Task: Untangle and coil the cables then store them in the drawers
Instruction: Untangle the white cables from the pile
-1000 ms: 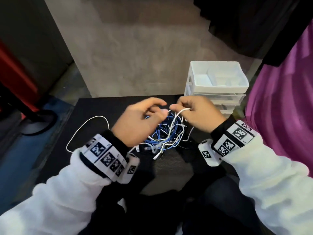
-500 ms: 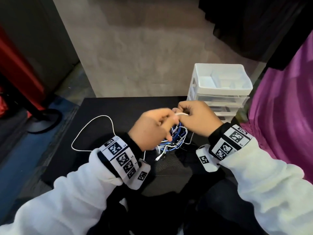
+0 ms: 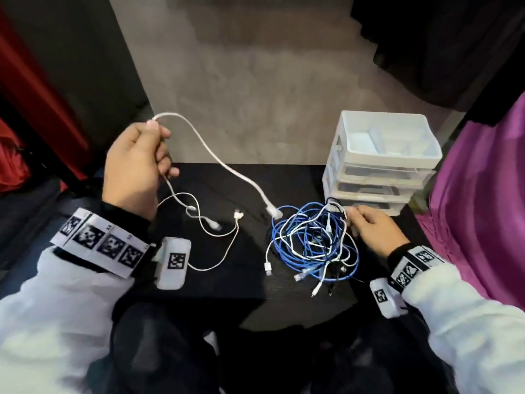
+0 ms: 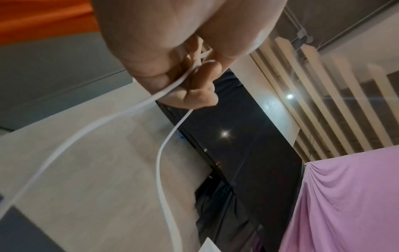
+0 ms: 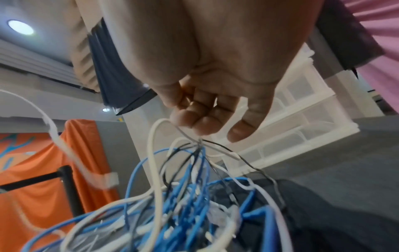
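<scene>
White cable (image 3: 227, 163) now clear of tangle (image 3: 309, 245)

No readable text; only coded squares on wristbands (image 3: 102, 243).

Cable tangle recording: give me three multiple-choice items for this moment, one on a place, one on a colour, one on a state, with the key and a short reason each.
1. Where does the drawer unit stand?
A. the table's far right corner
B. the floor
C. the person's lap

2. What colour is the cable that the left hand holds up?
A. blue
B. white
C. black

3. What is the right hand doing?
A. resting flat on the table
B. pulling a drawer open
C. pinching strands at the tangle

Key: 1 A, the head view shows it on the black table at far right. 2 B, both the head and left wrist views show a white cable in the fingers. 3 C, the right wrist view shows fingertips closed on thin strands.
</scene>
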{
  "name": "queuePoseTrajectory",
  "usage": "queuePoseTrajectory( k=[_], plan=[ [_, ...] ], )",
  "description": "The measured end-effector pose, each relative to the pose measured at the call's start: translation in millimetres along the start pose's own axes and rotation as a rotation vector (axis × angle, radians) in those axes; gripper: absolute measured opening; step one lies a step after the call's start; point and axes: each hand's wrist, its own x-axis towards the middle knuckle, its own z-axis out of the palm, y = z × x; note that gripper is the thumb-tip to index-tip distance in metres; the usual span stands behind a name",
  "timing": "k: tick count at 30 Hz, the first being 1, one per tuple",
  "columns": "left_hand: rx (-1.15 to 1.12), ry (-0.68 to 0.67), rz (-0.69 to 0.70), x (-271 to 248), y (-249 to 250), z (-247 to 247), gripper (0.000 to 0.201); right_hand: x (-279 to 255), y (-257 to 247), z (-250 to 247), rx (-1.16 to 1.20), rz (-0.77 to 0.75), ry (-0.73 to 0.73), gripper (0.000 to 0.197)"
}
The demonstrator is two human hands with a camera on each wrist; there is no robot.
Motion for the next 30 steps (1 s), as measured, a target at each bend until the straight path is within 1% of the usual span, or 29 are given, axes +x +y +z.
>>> queuePoseTrajectory(
  k=[2,3,5,7,9,12,13,14,16,17,18,19,21,22,23,25,27,28,29,30],
  plan=[
    [0.044,-0.025,-0.024,-1.6,-10.2,-0.1,0.031,1.0,-7.1,-0.7,-0.015,-0.014,0.051,0.04],
    [0.063,-0.031,-0.035,0.5,-12.9,-0.6,0.031,0.9,-10.7,-1.1,-0.016,-0.031,0.052,0.038],
    [0.1,-0.021,-0.029,10.0,-13.3,-2.7,0.03,0.1,-17.6,-0.9,-0.043,-0.062,0.006,0.034],
    [0.138,0.034,0.022,25.9,-6.2,-7.8,0.029,-1.0,-22.4,1.0,-0.087,-0.089,-0.041,0.035],
    [0.187,0.093,0.113,44.0,7.5,-14.5,0.027,-2.8,-23.2,3.3,-0.124,-0.092,-0.054,0.034],
    [0.243,0.111,0.245,65.3,18.1,-24.8,0.022,-6.9,-22.4,9.0,-0.201,-0.092,-0.03,0.03],
    [0.314,0.104,0.27,68.3,14.2,-27.1,0.022,-8.6,-23.7,12.3,-0.241,-0.115,-0.016,0.029],
    [0.432,0.091,0.279,70.7,4.2,-30.9,0.023,-10.4,-25.7,16.6,-0.282,-0.15,-0.007,0.028],
    [0.706,0.021,0.238,72.0,-27.6,-39.7,0.03,-15.4,-32.2,27.4,-0.327,-0.216,-0.012,0.025],
    [0.865,-0.034,0.179,71.1,-47.2,-46.3,0.035,-17.5,-35.0,33.2,-0.321,-0.237,-0.026,0.025],
    [1.044,-0.115,0.086,68.8,-67.7,-53.7,0.042,-19.0,-36.0,38.8,-0.31,-0.246,-0.045,0.025],
    [1.201,-0.226,-0.034,65.4,-87.5,-61.3,0.048,-21.3,-37.6,43.3,-0.303,-0.255,-0.064,0.024],
    [1.378,-0.451,-0.249,55.7,-122.6,-72.6,0.05,-25.1,-38.6,49.4,-0.305,-0.26,-0.093,0.023],
    [1.415,-0.518,-0.32,50.6,-137.5,-78.4,0.046,-27.1,-38.3,51.1,-0.306,-0.251,-0.107,0.022],
    [1.433,-0.558,-0.36,42.3,-148.0,-81.0,0.044,-28.9,-38.7,52.5,-0.31,-0.239,-0.119,0.022],
    [1.419,-0.588,-0.407,30.3,-162.5,-85.2,0.044,-32.9,-38.7,54.9,-0.311,-0.208,-0.142,0.019],
    [1.392,-0.586,-0.44,21.6,-167.4,-86.0,0.043,-36.1,-37.5,56.7,-0.304,-0.188,-0.158,0.017],
    [1.375,-0.561,-0.43,18.5,-168.0,-86.4,0.041,-38.4,-37.7,57.6,-0.303,-0.185,-0.159,0.017],
    [1.357,-0.514,-0.384,14.6,-165.7,-84.7,0.037,-41.1,-38.3,59.1,-0.3,-0.186,-0.158,0.016],
    [1.335,-0.45,-0.293,9.8,-162.6,-80.8,0.032,-44.5,-39.0,61.5,-0.294,-0.192,-0.154,0.016]
  ],
)
